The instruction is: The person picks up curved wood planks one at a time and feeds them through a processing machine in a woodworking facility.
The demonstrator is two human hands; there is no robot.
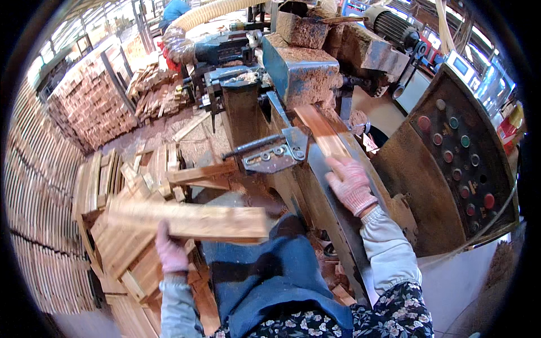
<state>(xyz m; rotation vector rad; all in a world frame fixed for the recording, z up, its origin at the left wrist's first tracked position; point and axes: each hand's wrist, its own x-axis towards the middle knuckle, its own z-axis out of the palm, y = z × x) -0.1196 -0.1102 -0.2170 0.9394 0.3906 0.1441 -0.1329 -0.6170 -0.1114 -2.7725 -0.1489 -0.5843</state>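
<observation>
My left hand (171, 252), in a pale pink glove, grips a light wooden plank (225, 221) near its middle. The plank is raised level over my lap, and its left part is smeared by motion. My right hand (351, 185), gloved in pink and white, lies with fingers stretched out on the near end of a reddish wooden board (320, 130). That board rests lengthwise on the metal bed (332, 211) of a woodworking machine. Its far end reaches to the sawdust-covered blue housing (298, 70). A metal guide bracket (276, 156) sits left of the board.
Stacked wooden pieces (124, 242) stand at my left, with tall timber stacks (42, 208) beyond. A rusty control panel (451, 163) with several buttons rises on the right. An electric motor (391, 25) and a ribbed hose (211, 14) are at the back.
</observation>
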